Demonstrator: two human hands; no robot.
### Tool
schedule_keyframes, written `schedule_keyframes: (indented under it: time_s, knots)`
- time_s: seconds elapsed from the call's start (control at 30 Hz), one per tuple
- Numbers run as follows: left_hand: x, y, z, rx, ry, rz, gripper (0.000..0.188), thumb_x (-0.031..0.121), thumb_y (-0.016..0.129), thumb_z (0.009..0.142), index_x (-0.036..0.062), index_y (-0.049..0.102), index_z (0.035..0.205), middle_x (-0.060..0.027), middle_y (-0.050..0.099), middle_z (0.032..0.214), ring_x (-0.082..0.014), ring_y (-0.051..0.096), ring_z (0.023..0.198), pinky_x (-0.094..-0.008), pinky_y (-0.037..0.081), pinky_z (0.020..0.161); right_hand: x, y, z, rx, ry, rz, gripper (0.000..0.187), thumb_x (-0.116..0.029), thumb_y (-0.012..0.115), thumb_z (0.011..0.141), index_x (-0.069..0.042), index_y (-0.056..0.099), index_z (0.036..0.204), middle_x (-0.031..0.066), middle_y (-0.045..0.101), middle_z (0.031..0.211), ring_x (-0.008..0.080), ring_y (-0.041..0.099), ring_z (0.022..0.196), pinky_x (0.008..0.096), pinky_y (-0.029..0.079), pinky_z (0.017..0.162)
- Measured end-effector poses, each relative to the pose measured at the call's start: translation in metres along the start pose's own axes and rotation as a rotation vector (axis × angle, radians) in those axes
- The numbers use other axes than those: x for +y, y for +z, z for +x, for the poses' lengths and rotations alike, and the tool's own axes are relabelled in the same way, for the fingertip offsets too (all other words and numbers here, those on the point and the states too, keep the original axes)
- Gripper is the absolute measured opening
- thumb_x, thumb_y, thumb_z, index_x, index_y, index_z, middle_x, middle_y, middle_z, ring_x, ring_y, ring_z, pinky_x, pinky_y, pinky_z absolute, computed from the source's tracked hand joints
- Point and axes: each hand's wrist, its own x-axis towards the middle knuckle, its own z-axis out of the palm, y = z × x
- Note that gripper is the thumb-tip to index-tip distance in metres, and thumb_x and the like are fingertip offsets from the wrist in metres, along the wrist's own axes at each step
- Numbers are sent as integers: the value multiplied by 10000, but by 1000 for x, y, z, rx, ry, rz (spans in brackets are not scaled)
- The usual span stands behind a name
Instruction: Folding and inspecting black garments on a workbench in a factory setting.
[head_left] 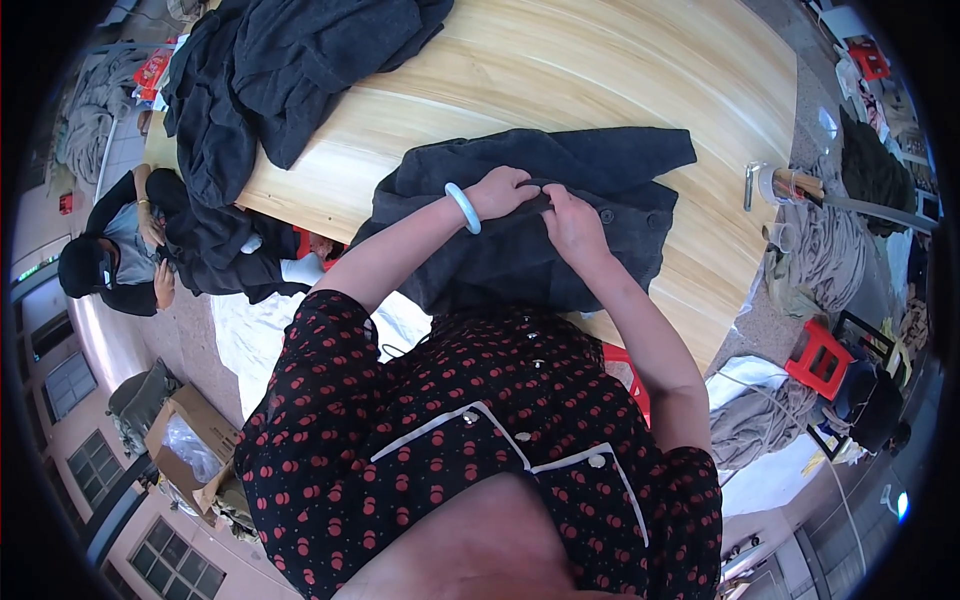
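A dark grey buttoned garment [480,255] lies across the near edge of the wooden table, one sleeve [625,150] stretched out to the right. My left hand [503,192], with a pale bangle on its wrist, pinches the garment's front edge near the middle. Close beside it, my right hand [575,222] grips the same edge with bent fingers. The fingertips of both hands almost meet on the cloth. Dark buttons [606,216] show to the right of my right hand. Whatever cloth is folded under my fingers is partly hidden.
A pile of dark garments [300,70] covers the table's far left. At the right edge stands a clear cup with wooden-handled tools [790,184]. Another person [125,240] sits at left, handling dark cloth. A red stool [820,358] and heaped grey fabric [830,250] are at right.
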Motion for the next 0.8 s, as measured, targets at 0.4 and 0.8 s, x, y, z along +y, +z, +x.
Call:
schedule_keyframes:
  time_s: [0.4,0.8]
  knots:
    - [27,7,-24,-31,107,537,299,226,515,749,-59,501,837,-222,533,863,-343,515,867,-413,403,776,8,1,-1,-94,-129,-241,91,-96,523,731,-17,479,741,156,577,720,296,572,718,373,435,670]
    - [16,31,-31,197,243,721,134,102,498,691,5,513,783,-158,543,784,-291,540,758,-367,424,683,15,8,-6,-170,-194,-336,18,-36,458,731,-19,460,738,162,560,710,300,560,701,368,425,677]
